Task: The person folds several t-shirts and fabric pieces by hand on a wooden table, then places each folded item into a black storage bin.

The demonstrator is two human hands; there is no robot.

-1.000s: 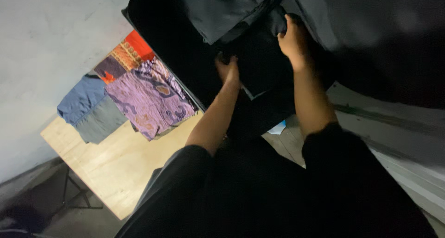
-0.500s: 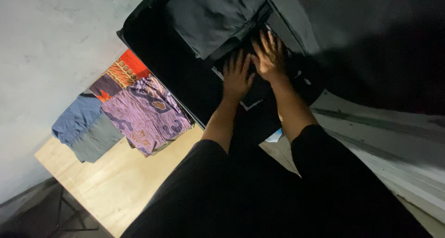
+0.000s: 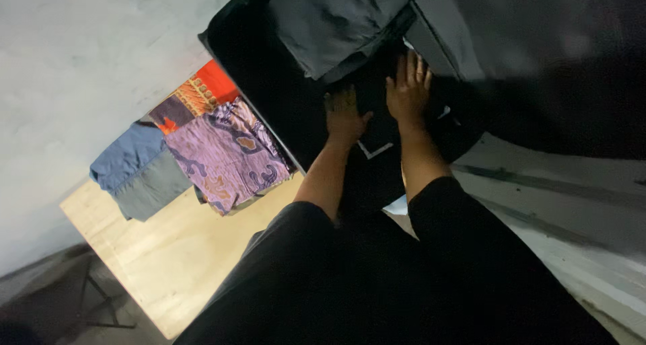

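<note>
1. At the far left corner of the pale wooden desk (image 3: 161, 251), a folded blue-grey garment (image 3: 138, 170) lies by the wall.
2. Just right of it, along the far edge, sits a folded purple patterned cloth (image 3: 229, 153), partly covering an orange-red patterned one (image 3: 202, 93).
3. Next comes an open black suitcase (image 3: 269, 83), with a folded dark grey garment (image 3: 343, 22) inside at the top.
4. The left hand (image 3: 344, 113) rests palm down, fingers spread, on a black garment (image 3: 377, 133) in the suitcase (its folds are hard to read in the dim light).
5. The right hand (image 3: 408, 89) lies flat beside it, open, gripping nothing.
6. This looks like pressing the black garment flat; the next move likely needs even, downward smoothing toward its edges.
</note>
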